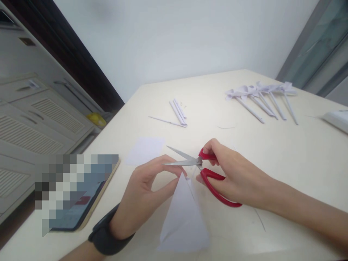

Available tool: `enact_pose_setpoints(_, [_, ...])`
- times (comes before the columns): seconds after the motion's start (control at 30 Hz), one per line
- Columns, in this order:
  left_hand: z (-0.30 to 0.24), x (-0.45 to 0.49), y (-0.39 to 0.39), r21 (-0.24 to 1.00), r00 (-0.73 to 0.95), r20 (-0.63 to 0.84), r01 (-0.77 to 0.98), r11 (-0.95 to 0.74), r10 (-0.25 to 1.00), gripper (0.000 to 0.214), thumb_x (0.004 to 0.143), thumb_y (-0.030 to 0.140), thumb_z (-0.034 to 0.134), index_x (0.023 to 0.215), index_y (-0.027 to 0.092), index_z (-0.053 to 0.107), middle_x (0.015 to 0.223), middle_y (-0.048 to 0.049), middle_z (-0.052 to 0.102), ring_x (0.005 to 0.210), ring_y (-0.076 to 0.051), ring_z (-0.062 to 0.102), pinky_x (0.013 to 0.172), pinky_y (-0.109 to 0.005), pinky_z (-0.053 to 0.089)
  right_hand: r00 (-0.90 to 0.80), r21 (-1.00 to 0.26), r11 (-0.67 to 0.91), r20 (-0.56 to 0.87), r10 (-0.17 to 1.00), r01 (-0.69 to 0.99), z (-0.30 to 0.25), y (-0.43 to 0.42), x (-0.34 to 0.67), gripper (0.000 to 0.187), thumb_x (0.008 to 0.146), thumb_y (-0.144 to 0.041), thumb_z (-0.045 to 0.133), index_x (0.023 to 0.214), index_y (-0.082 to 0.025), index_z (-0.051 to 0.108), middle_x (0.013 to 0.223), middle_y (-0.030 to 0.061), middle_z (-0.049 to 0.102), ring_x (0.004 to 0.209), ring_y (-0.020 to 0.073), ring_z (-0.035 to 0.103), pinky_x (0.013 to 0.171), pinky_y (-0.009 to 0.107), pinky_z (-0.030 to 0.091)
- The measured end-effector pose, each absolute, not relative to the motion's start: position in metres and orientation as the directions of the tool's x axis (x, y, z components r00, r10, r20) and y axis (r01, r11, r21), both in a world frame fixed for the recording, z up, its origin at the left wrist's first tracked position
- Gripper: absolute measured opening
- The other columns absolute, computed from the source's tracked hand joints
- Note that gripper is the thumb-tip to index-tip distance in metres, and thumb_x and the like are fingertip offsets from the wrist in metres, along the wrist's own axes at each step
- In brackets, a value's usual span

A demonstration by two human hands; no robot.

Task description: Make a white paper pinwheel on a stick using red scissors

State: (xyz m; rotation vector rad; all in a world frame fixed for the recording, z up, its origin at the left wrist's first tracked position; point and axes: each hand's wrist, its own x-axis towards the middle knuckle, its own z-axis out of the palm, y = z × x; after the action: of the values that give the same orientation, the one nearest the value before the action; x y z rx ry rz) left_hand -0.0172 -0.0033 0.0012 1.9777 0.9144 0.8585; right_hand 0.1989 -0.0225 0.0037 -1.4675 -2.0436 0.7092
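My right hand [225, 170] is closed round the red handles of a pair of scissors [185, 162], whose blades stand apart and point left. Just below the blades, my left hand [152, 181] pinches the upper tip of a folded white sheet of paper [185, 224]. The paper forms a tall triangle, wide at the bottom, with a crease along its lower left. One blade passes in front of the left fingers, above the paper's tip; whether it touches them I cannot tell. A dark band sits on my left wrist.
A flat white paper square [145, 149] lies beyond my left hand. Several rolled paper sticks [178, 112] are behind it. Paper pinwheels [259, 98] lie at the back right. A tablet or phone [89, 199], partly blurred, rests at the table's left edge.
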Motion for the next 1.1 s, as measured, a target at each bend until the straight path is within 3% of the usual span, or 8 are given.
enact_pose_setpoints(0.3, [0.0047,-0.0167,-0.0034,0.899,0.417,0.153,0.319,-0.302,0.896,0.006,0.078,0.016,0.061,0.080,0.021,0.064,0.087,-0.0021,0.064,0.082,-0.018,0.059,0.077,-0.028,0.045,-0.336,-0.606,0.395,0.215,0.917,0.690,0.0029,-0.0252,0.1950,0.026,0.074,-0.027,0.057,0.095,-0.020,0.044,0.087,0.0040,0.058,0.075,0.0180,0.052,0.057,0.028,0.040])
enact_pose_setpoints(1.1, [0.0033,-0.0174,-0.0014,0.947,0.400,0.083,0.254,-0.198,0.913,0.005,0.077,0.017,0.062,0.075,0.019,0.059,0.088,-0.0031,0.062,0.084,-0.020,0.057,0.067,-0.026,0.043,-0.365,-0.524,0.408,0.189,0.912,0.748,0.0006,-0.0248,0.1954,0.022,0.072,-0.025,0.053,0.088,-0.022,0.040,0.077,-0.0004,0.057,0.062,0.0145,0.051,0.052,0.025,0.036])
